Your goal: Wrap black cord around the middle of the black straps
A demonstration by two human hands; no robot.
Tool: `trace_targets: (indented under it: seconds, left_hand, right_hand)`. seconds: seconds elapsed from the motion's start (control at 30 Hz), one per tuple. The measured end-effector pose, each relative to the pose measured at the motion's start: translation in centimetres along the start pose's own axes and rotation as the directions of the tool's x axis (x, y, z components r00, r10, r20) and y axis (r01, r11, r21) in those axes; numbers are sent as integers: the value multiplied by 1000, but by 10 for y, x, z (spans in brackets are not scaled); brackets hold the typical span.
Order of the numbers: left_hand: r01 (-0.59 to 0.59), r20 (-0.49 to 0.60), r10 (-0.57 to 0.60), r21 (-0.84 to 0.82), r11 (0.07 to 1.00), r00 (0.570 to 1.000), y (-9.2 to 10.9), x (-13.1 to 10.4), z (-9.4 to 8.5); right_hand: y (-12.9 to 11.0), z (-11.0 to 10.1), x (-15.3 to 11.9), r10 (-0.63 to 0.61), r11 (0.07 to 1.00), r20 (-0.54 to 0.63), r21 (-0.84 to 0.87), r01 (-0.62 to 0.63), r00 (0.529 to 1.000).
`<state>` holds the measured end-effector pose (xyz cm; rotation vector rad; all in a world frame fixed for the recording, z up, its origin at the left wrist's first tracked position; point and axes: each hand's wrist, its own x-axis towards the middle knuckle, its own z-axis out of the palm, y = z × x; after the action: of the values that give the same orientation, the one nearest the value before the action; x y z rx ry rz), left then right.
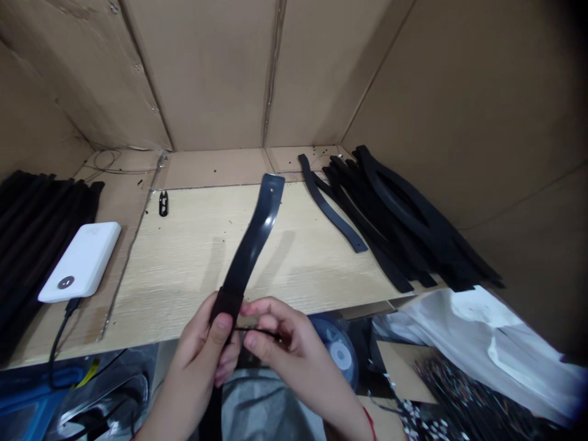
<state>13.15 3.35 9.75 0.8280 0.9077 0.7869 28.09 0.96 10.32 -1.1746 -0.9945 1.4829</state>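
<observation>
My left hand (209, 343) is wrapped around a black fabric sleeve (228, 301) that sits over the lower end of a curved, glossy dark strip (255, 242). The strip rises from the sleeve, tilted to the right, with a small hole near its upper end. Close on the right, my right hand (280, 340) is closed, with a thin black cord (257, 331) between its thumb and fingers that runs toward the sleeve. The sleeve's lower part is partly hidden by my left fingers.
A similar curved strip (331, 211) lies beside a pile of black sleeved strips (390, 220) on the right. Thread snips (163, 203) lie at the left of the table (184, 263). A white power bank (82, 260) with a cable rests by stacked black pieces (32, 239). Cardboard walls (211, 73) surround it.
</observation>
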Motion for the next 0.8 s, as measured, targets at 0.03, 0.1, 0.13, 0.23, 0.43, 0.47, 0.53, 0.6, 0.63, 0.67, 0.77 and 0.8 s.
trace_targets:
  seconds: [0.03,0.1,0.13,0.23,0.43,0.47,0.53,0.6,0.63,0.67,0.77,0.8]
  left_hand:
    - [0,-9,0,-12,1000,1000,3,-3,-3]
    - [3,-53,-6,-50,999,999,12,-9,-9]
    - [2,-83,-8,-78,997,997,17,-12,-11]
    - [-5,-153,-16,-134,991,988,30,-20,-14]
    - [-107,-182,76,-170,980,980,39,-26,-15]
    - [-114,-175,83,-177,978,981,40,-26,-15]
    - [-134,-156,105,-189,973,982,42,-26,-14]
    - [-164,-154,136,-192,968,979,44,-25,-13]
    - [-185,-153,156,-192,964,976,46,-25,-13]
    - [-203,-154,175,-190,961,972,48,-24,-12]
    - [-219,-140,195,-184,958,971,52,-22,-9]
    - [-217,-135,195,-181,959,972,53,-22,-7]
  right_hand:
    - [0,-6,-1,-7,1000,16,-31,8,1000]
    - [0,-19,-1,-23,997,26,-73,25,999]
    - [1,-26,-1,-28,996,39,-86,32,999]
    - [5,-42,2,-49,992,99,-109,59,994]
    - [9,-56,20,-71,976,145,-194,99,987]
    - [6,-57,22,-85,969,155,-215,118,984]
    - [-4,-57,23,-140,947,148,-270,176,979]
    - [-17,-56,23,-224,908,116,-336,251,968]
    - [-24,-56,23,-267,887,94,-366,283,959]
    - [-29,-56,23,-304,866,74,-393,308,950]
    - [-41,-57,26,-366,820,49,-456,347,929]
    - [-42,-57,28,-374,812,47,-467,351,926]
